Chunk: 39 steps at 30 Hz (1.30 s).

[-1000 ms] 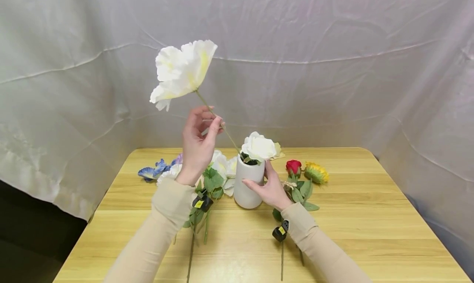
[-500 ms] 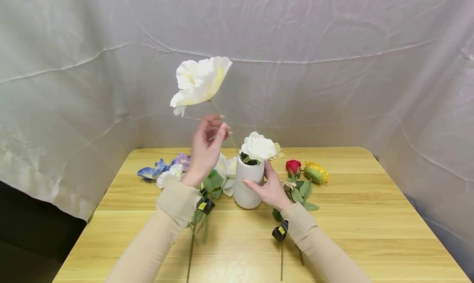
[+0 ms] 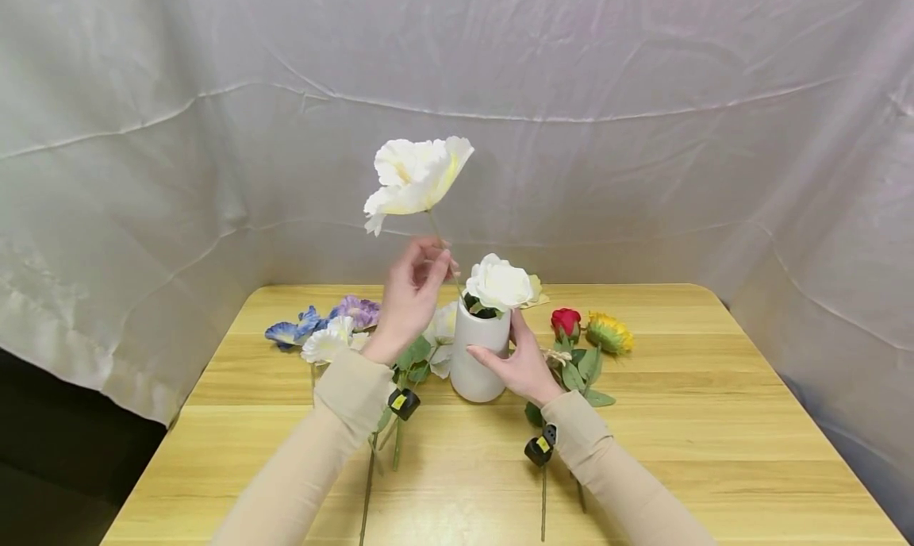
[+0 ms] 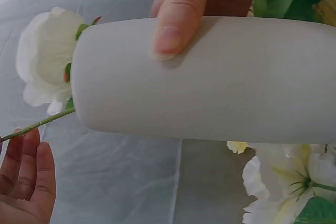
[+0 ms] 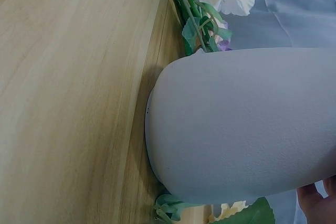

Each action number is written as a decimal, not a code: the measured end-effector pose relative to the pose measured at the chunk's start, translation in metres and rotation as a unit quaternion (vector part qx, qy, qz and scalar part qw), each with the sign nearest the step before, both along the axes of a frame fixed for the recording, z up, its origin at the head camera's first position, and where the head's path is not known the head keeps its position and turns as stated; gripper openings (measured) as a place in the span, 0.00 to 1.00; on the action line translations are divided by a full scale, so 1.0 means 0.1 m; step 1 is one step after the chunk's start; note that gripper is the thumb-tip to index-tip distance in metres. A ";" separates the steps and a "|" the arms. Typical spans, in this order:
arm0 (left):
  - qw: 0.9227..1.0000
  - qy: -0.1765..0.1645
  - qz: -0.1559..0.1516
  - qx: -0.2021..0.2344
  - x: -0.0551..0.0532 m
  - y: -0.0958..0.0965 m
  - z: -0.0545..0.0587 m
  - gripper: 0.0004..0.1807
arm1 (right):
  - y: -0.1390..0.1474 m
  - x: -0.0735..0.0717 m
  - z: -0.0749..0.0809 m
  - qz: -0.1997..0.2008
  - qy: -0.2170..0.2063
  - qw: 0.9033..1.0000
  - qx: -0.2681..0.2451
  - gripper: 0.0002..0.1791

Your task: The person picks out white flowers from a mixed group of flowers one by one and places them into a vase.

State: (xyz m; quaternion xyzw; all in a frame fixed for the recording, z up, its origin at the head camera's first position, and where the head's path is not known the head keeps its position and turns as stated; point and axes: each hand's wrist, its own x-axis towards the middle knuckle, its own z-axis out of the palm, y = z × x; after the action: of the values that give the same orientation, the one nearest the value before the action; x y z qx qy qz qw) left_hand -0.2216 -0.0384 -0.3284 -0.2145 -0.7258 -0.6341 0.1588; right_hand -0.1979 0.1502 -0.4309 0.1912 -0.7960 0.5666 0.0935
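My left hand [image 3: 412,300] pinches the thin green stem [image 4: 39,123] of a large white flower with yellow tints [image 3: 417,177]. The bloom leans to the left above the hand, and the stem's lower end goes into the mouth of a white vase [image 3: 477,363]. My right hand [image 3: 519,361] grips the vase from its right side, thumb across the front. The vase stands upright on the table. A white rose [image 3: 498,282] sits in it, its head at the rim, with dark green leaves just below. The stem inside the vase is hidden.
On the wooden table [image 3: 678,451], blue flowers [image 3: 296,329], purple flowers [image 3: 359,312] and white flowers [image 3: 330,340] lie left of the vase. A red rose [image 3: 566,324] and a yellow sunflower [image 3: 609,333] lie to the right. Grey cloth [image 3: 607,173] hangs behind.
My left hand has moved down and to the right with the large white flower, its stem sliding deeper into the vase. My right hand and the vase have stayed in place.
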 end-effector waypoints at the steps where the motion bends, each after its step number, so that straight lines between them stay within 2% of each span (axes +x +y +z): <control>1: 1.000 0.000 0.001 -0.004 0.00 0.01 -0.01 0.10 | 0.01 -0.03 -0.04 -0.002 0.000 1.000 0.000 0.43; 3: 1.000 -0.002 0.001 -0.008 -0.01 0.01 -0.04 0.10 | 0.02 -0.07 -0.11 -0.004 0.001 1.000 -0.001 0.44; 7: 1.000 -0.011 0.001 -0.015 -0.02 0.03 -0.09 0.09 | 0.03 -0.08 -0.14 -0.003 0.004 1.000 -0.008 0.44; 15: 1.000 -0.022 0.003 -0.022 -0.04 0.05 -0.19 0.11 | 0.03 -0.08 -0.15 -0.003 0.004 1.000 -0.008 0.42; 19: 0.999 -0.017 0.005 -0.028 -0.04 0.06 -0.22 0.12 | 0.03 -0.07 -0.14 -0.001 0.005 1.000 -0.008 0.44; 29: 0.997 -0.022 0.011 -0.078 -0.06 0.07 -0.26 0.10 | 0.04 -0.08 -0.15 -0.001 0.014 1.000 -0.007 0.42; 35: 0.994 -0.043 0.013 -0.098 -0.07 0.08 -0.27 0.11 | 0.04 -0.08 -0.14 0.002 0.014 1.000 -0.012 0.42; 39: 0.993 -0.064 0.018 -0.093 -0.07 0.08 -0.27 0.12 | 0.04 -0.08 -0.15 0.002 0.014 1.000 -0.010 0.42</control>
State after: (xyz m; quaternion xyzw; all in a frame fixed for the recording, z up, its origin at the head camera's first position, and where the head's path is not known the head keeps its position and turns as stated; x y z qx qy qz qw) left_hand -0.2291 -0.0304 -0.3553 -0.1736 -0.7941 -0.5733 0.1027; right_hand -0.2061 0.1538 -0.4458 0.1999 -0.7886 0.5719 0.1050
